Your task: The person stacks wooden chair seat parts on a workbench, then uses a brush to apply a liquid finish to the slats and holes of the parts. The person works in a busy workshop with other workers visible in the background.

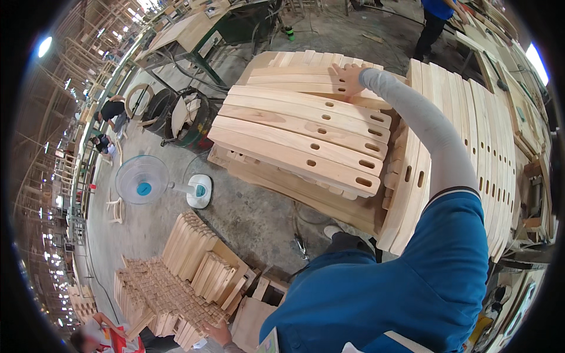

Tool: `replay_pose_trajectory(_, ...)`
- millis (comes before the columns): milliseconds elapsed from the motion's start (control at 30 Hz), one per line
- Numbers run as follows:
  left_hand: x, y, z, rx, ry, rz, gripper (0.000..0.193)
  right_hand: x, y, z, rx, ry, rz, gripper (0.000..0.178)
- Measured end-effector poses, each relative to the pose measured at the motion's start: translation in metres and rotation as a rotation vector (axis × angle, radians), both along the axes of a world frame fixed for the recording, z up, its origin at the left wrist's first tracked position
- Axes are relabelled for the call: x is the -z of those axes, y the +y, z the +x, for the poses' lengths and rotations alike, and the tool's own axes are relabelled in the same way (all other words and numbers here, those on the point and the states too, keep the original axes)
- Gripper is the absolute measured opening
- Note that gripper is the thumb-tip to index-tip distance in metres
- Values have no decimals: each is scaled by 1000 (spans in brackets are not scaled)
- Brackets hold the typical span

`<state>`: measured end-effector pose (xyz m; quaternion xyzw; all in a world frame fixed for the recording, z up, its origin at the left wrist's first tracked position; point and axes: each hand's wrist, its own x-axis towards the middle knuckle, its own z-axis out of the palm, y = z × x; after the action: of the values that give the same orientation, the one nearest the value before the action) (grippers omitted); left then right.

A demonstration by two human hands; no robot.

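My right hand, in a grey sleeve, reaches across a stack of pale wooden slats. Its fingers are spread over the slats at the far side and seem to hold nothing. Nearer me lie several wider slats side by side, with oval slots towards their right ends. Low at the left, my left hand is beside a big pile of wooden pieces, fingers apart and close to the nearest pieces. Whether its fingertips touch the wood I cannot tell.
More slotted slats are stacked at my right. A standing fan is on the floor to the left, near a dark bin with scraps. A person in red and white sits beyond the pile; another person stands far right.
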<state>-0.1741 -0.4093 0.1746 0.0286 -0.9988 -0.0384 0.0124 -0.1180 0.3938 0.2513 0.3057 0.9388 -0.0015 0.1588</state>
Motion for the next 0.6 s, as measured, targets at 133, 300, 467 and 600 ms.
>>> replay_pose_trajectory(133,-2,7,5,-25,-32,63,85,-7,14,-23,1,-170,-60,113)
replay_pose_trajectory(300,-6,24,1,0,-48,71,87,6,11,-68,-187,-2,-70,112)
replay_pose_trajectory(467,2,45,1,17,-17,68,87,15,-4,-91,-227,188,45,106)
replay_pose_trajectory(600,8,46,6,4,-32,69,86,4,-19,-90,-136,193,-13,106)
